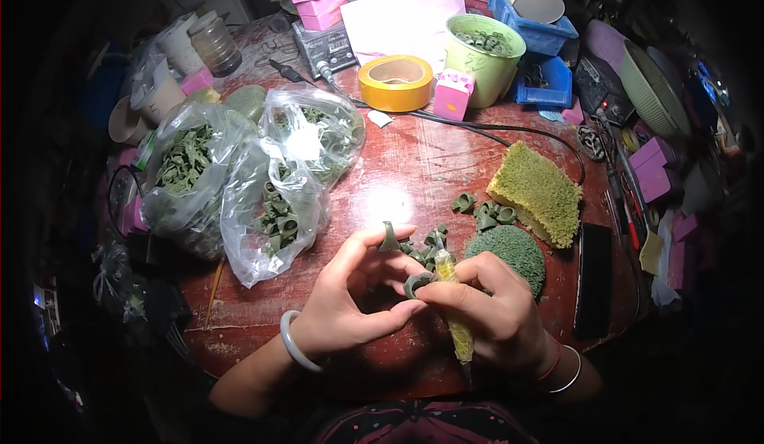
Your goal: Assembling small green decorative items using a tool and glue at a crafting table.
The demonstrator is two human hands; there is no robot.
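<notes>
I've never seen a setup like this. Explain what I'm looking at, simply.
There's no machine here: these are a person's two bare hands. The one picture comes from a wide fisheye camera worn on the head, looking down, so straight edges bend near its rim.

The left hand has a green ring-like piece on a fingertip. The right hand holds a yellow-wrapped tool. Between the hands is a second green piece; which fingers grip it is hard to tell.

On the worn red table, clear plastic bags of green pieces lie to the left. A yellow tape roll and a pale green tub stand farther back; a rough yellow-green sponge lies to the right.
</notes>
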